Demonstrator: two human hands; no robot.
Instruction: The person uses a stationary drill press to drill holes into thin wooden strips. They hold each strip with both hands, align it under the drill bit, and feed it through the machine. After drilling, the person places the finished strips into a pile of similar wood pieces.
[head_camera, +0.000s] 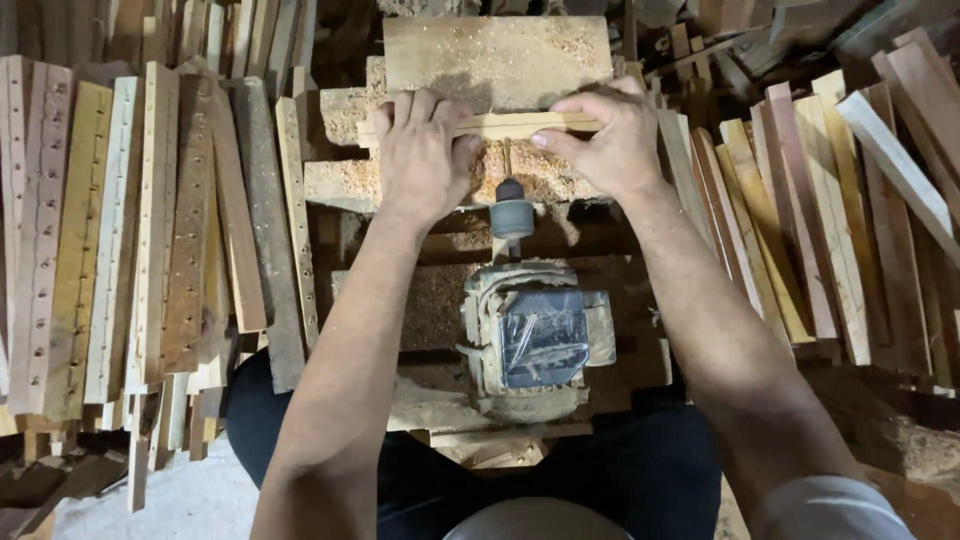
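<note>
A: How many hands are on the work, and what do they hold?

B: Two, both the person's own. The left hand (420, 150) and the right hand (605, 140) each grasp one thin wooden strip (510, 124), which lies crosswise between them on a sawdust-covered wooden block (500, 60). The strip sits just beyond the tip of the drill chuck (511, 212).

A: And the pose of the hands?

B: The left is curled over the strip's left end, knuckles up, fingers wrapped over the top edge. The right is clamped on the other end, thumb pressed against the near edge and fingers over the top. Both forearms reach straight forward from the body, bare to the elbow, one on either side of the motor.

A: What machinery shows?

B: One electric motor (528, 340), dusty, with a patch of shiny plastic on its housing, mounted on the tabletop (430, 300) between the arms. One dark chuck sticks out of its far end toward the strip.

A: And around it?

B: Two stacks of wooden slats. The left stack (140, 230) stands on end, many of its slats drilled with rows of small holes; I cannot count them exactly. The right stack (820, 220) leans in a fan, its slats plain. Sawdust (440, 290) lies thick over the block and the motor's base
</note>
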